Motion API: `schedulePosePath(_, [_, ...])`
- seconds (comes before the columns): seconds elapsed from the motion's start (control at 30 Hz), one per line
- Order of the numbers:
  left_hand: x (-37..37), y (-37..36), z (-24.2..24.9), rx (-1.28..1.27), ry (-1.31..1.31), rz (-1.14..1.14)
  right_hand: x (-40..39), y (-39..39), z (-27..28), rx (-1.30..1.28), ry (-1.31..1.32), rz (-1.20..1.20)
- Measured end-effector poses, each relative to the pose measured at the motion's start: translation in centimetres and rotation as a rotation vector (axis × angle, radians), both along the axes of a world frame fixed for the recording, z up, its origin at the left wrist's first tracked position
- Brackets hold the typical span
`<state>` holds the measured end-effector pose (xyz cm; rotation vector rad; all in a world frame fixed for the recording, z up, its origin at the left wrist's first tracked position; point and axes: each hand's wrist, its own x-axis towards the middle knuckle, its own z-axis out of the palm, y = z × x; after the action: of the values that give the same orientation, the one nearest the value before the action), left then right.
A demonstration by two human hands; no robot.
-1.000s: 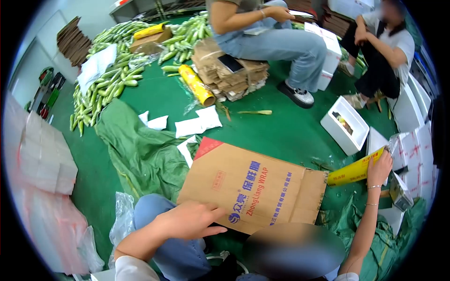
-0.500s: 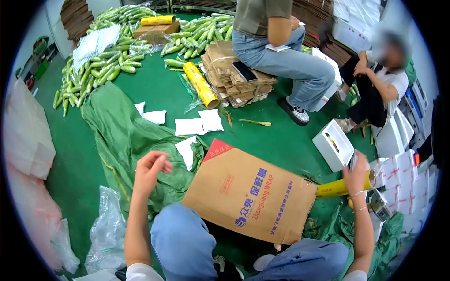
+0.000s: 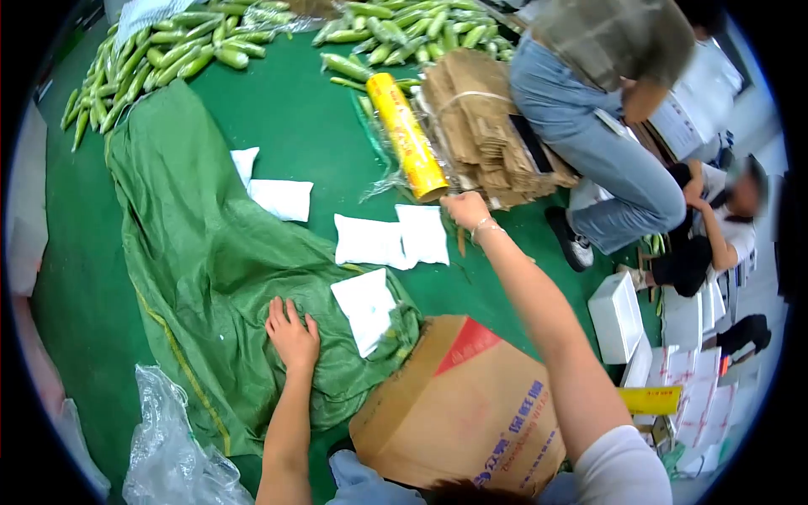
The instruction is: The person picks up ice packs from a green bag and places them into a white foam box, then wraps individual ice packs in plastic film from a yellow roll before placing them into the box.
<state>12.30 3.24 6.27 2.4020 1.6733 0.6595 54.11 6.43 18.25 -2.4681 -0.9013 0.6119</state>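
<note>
My left hand lies with fingers spread on a crumpled green woven sack. Stretched forward, my right hand has its fingers closed at the near rim of a yellow roll of plastic wrap. That roll lies on the floor against a stack of flattened cardboard. Between my hands are white packets: one white packet on the sack and a pair, including this white packet, on the floor. A brown printed carton sits before my knees, below my right forearm.
Wrapped green corn cobs are heaped at the back. A person sits on the cardboard stack; another person crouches at right. A white foam box, a second yellow roll and clear plastic lie around.
My view has leaned forward. My left hand has come down from the air onto the sack. My right hand has moved from the right side, near the second roll, to the roll ahead.
</note>
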Motion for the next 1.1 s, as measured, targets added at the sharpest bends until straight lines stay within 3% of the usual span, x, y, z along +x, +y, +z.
schedulePosePath(0.07, [0.2,0.5,0.3,-0.03,0.023,-0.017,3.4,4.7,-7.7,0.165,0.273,-0.323])
schedulePosePath(0.13, [0.2,0.7,0.3,-0.049,0.055,-0.013,1.7,7.0,-8.6,0.553,0.708,-0.604])
schedulePosePath(0.17, [0.4,0.9,0.4,-0.056,0.065,-0.011,0.6,7.9,-8.9,0.889,0.942,-0.646])
schedulePosePath(0.27, [0.1,1.0,0.2,-0.042,0.046,-0.007,-2.8,9.7,-6.9,0.869,0.748,-0.824])
schedulePosePath(0.33, [0.2,0.8,0.4,-0.043,0.041,-0.01,-4.8,11.1,-4.0,1.079,0.851,-0.869])
schedulePosePath(0.4, [0.0,0.4,0.4,-0.033,0.013,-0.024,-5.8,11.2,1.5,1.194,0.836,-0.882])
schedulePosePath(0.47, [0.0,0.5,0.5,-0.016,0.026,-0.007,-5.9,8.9,5.8,1.153,0.636,-0.766])
schedulePosePath(0.57, [0.0,0.4,0.7,-0.009,0.017,-0.019,-7.7,0.6,12.3,1.2,0.725,-0.723])
schedulePosePath(0.67, [-1.2,0.6,0.2,0.024,0.02,-0.076,-8.0,-12.0,16.1,1.174,1.02,-0.698])
schedulePosePath(0.8, [-2.8,3.2,3.1,-0.533,0.033,-0.26,-14.2,-27.8,22.8,1.207,0.912,-0.705])
schedulePosePath(0.83, [-2.8,2.7,8.1,-0.492,-0.037,-0.372,-15.3,-31.2,23.0,1.239,0.893,-0.77])
schedulePosePath(0.87, [-2.0,2.9,9.7,-0.346,-0.254,-0.476,-16.3,-34.8,23.4,1.304,0.844,-0.843])
schedulePosePath(0.9, [-0.4,2.4,15.2,-0.634,-0.4,-0.516,-18.3,-37.8,25.1,1.35,0.774,-0.859])
schedulePosePath(0.93, [0.5,1.0,19.7,-0.656,-0.526,-0.646,-20.4,-40.6,26.4,1.377,0.724,-0.861])
schedulePosePath(1.0, [2.5,-4.2,30.6,-0.892,-0.591,-0.831,-22.7,-45.8,26.3,1.519,0.649,-0.931])
schedulePosePath(1.1, [5.0,-13.0,38.6,-1.038,-0.279,-1.114,-27.2,-52.0,26.7,1.587,0.754,-1.016])
